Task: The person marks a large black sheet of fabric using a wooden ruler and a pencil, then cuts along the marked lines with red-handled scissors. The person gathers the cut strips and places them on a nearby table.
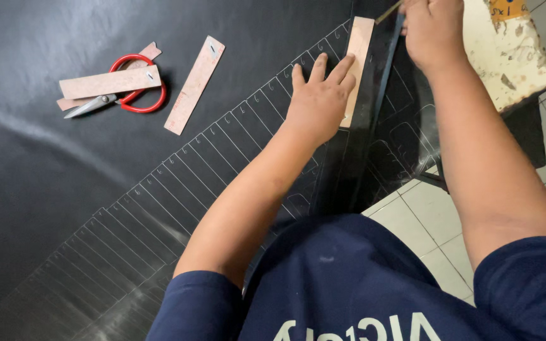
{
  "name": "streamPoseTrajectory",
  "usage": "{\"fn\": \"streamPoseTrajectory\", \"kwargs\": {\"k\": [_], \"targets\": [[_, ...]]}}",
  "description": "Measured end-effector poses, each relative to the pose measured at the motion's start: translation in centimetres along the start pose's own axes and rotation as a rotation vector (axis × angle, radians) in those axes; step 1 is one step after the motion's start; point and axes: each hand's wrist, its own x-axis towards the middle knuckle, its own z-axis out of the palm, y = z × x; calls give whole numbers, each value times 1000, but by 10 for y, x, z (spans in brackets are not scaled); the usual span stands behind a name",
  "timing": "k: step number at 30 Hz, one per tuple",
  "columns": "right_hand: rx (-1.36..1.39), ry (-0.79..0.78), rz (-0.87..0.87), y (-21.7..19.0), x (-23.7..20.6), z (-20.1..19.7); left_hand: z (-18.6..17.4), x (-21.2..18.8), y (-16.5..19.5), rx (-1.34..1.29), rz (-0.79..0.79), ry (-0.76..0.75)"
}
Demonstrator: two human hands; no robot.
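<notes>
Cardboard template (356,60) lay under our flat, open left hand (319,95); beside it, our right hand (433,31) gripped a thin tool (388,11).

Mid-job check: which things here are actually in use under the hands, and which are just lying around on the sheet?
In use:
- left hand, flat on the cardboard template strip
- right hand, gripping a thin marking tool
- black sheet with traced outlines

Lying about:
- red-handled scissors
- spare cardboard strips, one across the scissors
- worn white block
</notes>
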Motion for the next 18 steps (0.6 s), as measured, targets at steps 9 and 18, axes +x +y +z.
{"fn": "streamPoseTrajectory", "kwargs": {"k": [9, 18], "targets": [[251, -133, 123, -7, 1, 12, 3, 19, 4, 103, -54, 20], [-17, -153, -91, -4, -2, 8, -1, 18, 4, 78, -63, 0]]}}
